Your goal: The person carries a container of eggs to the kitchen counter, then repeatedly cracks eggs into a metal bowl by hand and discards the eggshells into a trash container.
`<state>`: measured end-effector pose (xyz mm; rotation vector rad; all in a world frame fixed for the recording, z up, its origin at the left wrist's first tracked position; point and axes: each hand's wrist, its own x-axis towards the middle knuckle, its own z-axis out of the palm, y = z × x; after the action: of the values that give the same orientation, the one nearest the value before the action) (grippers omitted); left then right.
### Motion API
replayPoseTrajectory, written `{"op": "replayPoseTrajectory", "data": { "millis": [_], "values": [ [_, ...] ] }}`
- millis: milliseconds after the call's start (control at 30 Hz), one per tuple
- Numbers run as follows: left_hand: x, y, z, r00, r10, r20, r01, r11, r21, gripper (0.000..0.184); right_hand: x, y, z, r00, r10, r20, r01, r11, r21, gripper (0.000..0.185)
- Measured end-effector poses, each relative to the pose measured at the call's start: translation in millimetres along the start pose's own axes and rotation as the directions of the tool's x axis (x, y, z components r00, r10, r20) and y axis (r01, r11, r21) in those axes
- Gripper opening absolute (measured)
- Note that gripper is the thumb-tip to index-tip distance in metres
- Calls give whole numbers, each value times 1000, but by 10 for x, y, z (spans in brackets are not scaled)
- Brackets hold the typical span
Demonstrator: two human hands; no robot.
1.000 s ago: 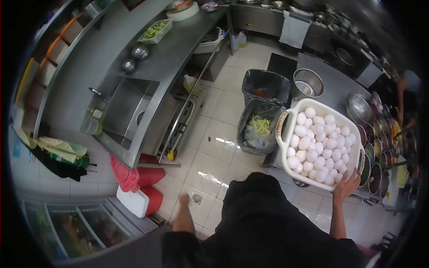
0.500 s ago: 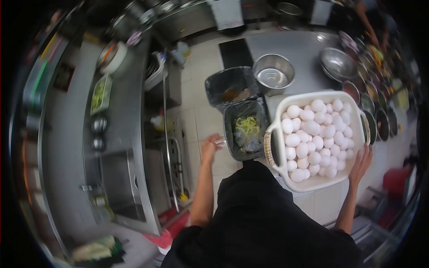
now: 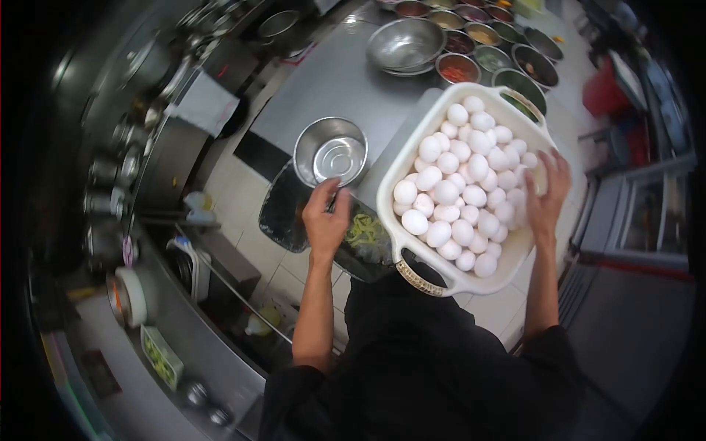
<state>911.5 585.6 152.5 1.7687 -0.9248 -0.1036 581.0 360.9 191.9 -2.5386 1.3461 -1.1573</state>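
One worktop [image 3: 316,92], our basket [image 3: 482,285] at its edge, a pot [image 3: 331,151] by our half-curled left grip [image 3: 326,219], our loosely bent right grip [image 3: 548,197] by the basket's heaped eggs [image 3: 446,192]: we can't tell what either holds. A nudge could roll eggs out.

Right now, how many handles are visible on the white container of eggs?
2 on the white container: the near handle at its lower left in the picture, the far handle at its upper right, beyond the right hand. Both show, though that hand hides some rim.
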Motion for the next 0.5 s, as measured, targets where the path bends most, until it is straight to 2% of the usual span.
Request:
{"op": "replayPoseTrajectory", "data": {
  "millis": [33,67,100,133,167,200,267,400,433,500],
  "values": [
    [112,127,56,982,168,88,-173,984,47,23,-26,-291,-47,999,6,34,-10,994,108,39],
    [225,235,120,925,307,223,-327,943,63,27,-69,-476,-20,997,-57,59,41,972,231,42],
    [315,333,187,833,437,339,-482,874,57,31,-65,-784,-57,985,-36,168,-13,960,280,43],
    [357,407,233,764,432,480,-527,847,76,35,-85,-987,-39,963,-84,256,-1,949,314,45],
    [409,476,278,683,414,602,-576,812,96,38,-80,-1222,-24,934,-88,347,7,974,228,49],
    [450,522,311,596,377,709,-624,773,114,42,-60,-1407,-15,896,-81,436,-18,976,217,51],
    [494,573,347,536,323,780,-664,732,153,45,-173,-1516,165,856,-12,517,-37,996,85,52],
    [535,536,455,472,303,828,-717,679,160,46,-302,-1621,345,866,92,492,-120,992,26,52],
    [527,502,491,509,422,750,-695,715,69,32,-320,-1617,365,876,100,471,-125,992,22,51],
    [549,421,558,455,434,778,-730,682,46,31,-332,-1603,402,905,98,413,-123,992,35,50]
  ]
}}
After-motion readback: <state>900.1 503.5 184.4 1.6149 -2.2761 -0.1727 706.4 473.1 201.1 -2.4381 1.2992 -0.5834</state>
